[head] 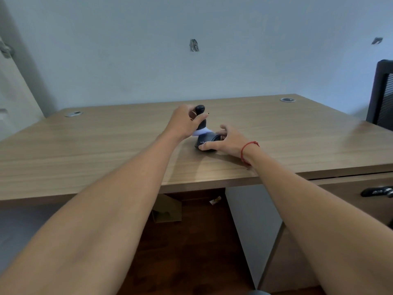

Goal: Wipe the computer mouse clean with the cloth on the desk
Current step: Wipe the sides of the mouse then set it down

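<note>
The black computer mouse (200,112) stands on end above the middle of the wooden desk (106,150), rounded end up. My left hand (185,122) is closed around its left side. Directly below it lies the cloth (203,139), a dark bundle with a white part and white lettering. The white part touches the mouse's lower end. My right hand (228,141) grips the cloth on the desk, thumb at its near edge and fingers over its right side. A red string bracelet circles that wrist. The mouse's underside is hidden.
Two round cable grommets (73,113) (287,99) sit near the desk's back corners. A black mesh chair (381,96) stands at the right edge. A drawer unit with a dark handle (376,191) is below right. A cardboard box (168,209) lies under the desk.
</note>
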`<state>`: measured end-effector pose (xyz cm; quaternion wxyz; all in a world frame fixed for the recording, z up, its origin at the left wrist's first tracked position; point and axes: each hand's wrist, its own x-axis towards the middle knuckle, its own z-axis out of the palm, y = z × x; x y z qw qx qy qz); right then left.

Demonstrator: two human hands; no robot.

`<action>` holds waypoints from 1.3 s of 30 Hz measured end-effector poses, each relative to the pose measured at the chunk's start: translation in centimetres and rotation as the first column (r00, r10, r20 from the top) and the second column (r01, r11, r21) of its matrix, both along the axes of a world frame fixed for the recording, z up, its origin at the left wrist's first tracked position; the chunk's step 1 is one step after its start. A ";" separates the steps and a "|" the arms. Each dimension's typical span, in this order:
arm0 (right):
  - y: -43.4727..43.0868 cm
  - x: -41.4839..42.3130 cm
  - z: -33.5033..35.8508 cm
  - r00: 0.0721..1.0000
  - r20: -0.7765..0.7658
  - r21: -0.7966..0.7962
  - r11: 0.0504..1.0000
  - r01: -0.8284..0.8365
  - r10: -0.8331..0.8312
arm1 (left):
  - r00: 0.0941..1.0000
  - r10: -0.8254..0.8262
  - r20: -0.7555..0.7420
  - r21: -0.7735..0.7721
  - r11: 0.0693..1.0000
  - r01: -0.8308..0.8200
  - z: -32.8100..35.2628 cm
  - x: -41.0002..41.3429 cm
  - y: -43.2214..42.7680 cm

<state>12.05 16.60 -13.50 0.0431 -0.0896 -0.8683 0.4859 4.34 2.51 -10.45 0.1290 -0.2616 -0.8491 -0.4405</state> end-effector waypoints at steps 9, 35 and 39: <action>0.7 -0.1 0.3 0.995 0.054 -0.034 0.996 -0.078 0.080 | 0.981 -0.139 0.137 -0.150 0.976 0.159 1.4 -0.3 -0.5; 0.8 -0.4 0.4 0.994 0.075 -0.040 0.996 -0.079 0.082 | 0.876 -0.290 0.385 0.116 0.957 0.266 0.8 0.7 -0.5; 0.6 -0.1 0.4 0.996 0.064 -0.032 0.998 -0.062 0.063 | 0.978 -0.129 0.161 0.091 0.989 0.116 0.3 1.0 2.0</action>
